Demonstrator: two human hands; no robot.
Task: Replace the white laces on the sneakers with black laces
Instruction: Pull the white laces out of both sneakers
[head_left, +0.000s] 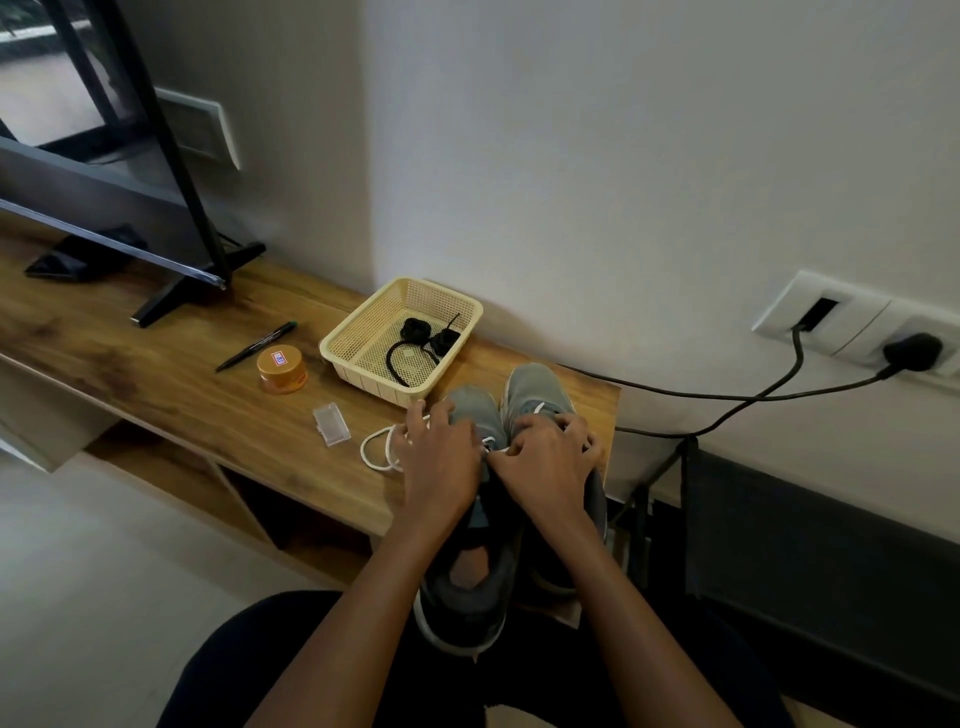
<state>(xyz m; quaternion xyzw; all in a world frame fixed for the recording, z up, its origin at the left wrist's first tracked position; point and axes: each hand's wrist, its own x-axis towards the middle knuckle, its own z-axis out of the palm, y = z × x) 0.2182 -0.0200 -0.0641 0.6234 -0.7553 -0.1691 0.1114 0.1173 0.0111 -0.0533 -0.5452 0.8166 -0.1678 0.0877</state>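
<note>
Basket (363, 376) holds coiled black laces (423, 338), just behind the grey sneakers (535, 387)

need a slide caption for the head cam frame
Left hand and right hand on grey sneakers, fingers at the white laces; black laces in basket.

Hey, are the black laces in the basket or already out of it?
In the basket. The black laces lie bundled on its mesh floor; the left hand and right hand are down at the sneakers.
</note>
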